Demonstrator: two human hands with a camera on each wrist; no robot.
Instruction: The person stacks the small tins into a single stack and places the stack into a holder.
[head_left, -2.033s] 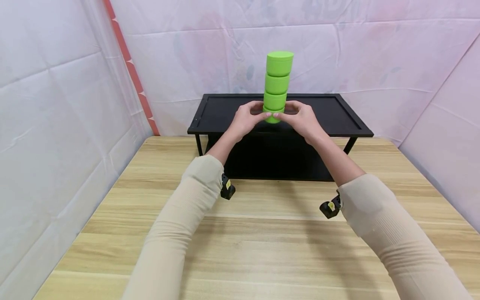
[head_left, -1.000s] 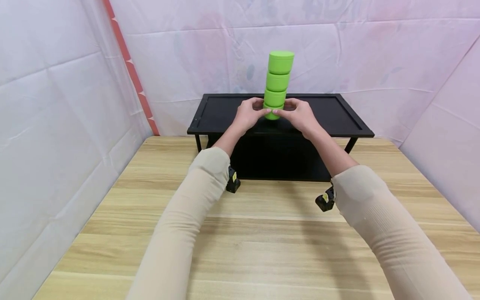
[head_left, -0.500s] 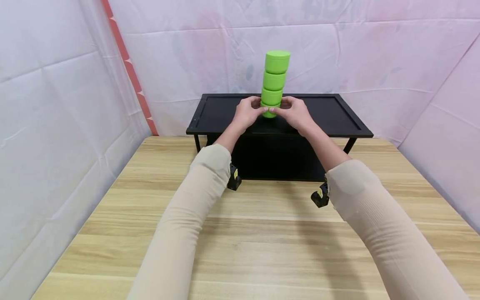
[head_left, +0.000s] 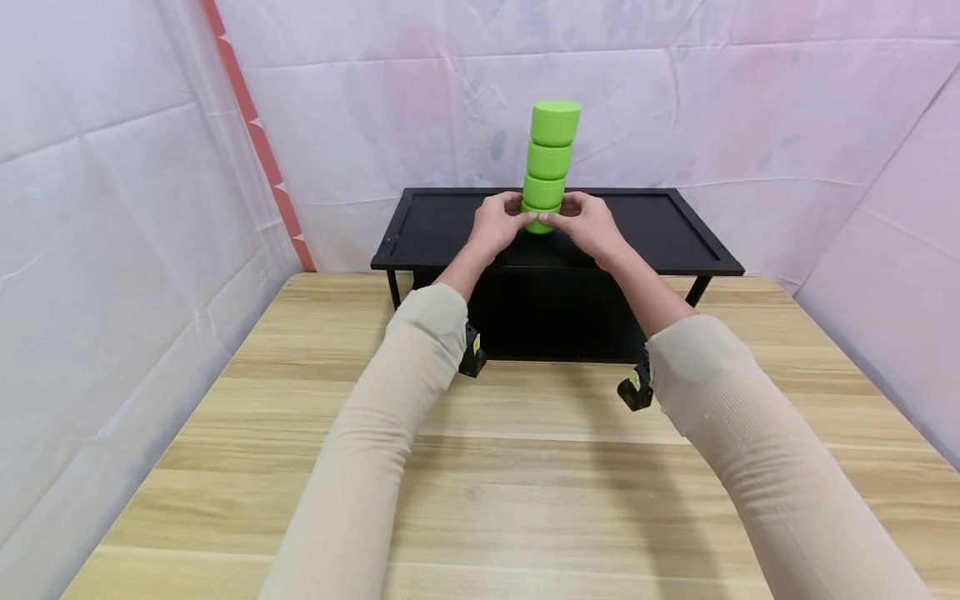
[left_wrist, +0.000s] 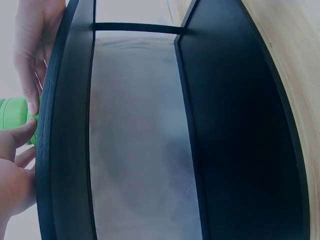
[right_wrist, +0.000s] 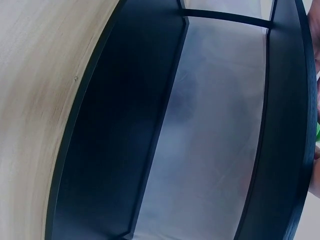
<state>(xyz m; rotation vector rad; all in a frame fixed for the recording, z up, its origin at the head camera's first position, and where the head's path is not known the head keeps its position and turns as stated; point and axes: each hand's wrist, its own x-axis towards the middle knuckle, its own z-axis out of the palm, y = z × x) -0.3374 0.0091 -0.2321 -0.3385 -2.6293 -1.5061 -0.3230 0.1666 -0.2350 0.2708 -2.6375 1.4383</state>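
A stack of several lime-green round containers stands over the top of a black two-tier shelf, leaning slightly right toward its top. My left hand holds the lowest container from the left, thumb at its front. From the right, my right hand holds the same container, the two thumb tips almost meeting. The left wrist view shows part of the green container beyond the shelf edge. Only a sliver of green shows in the right wrist view. Whether the lowest container touches the shelf, I cannot tell.
The shelf stands at the back of a wooden table, its lower board below the top one. Pale fabric walls enclose the back and sides, with a red strip at the left corner.
Both hands have moved the stack a little farther back over the shelf and slightly left. Their hold on the lowest container looks the same.
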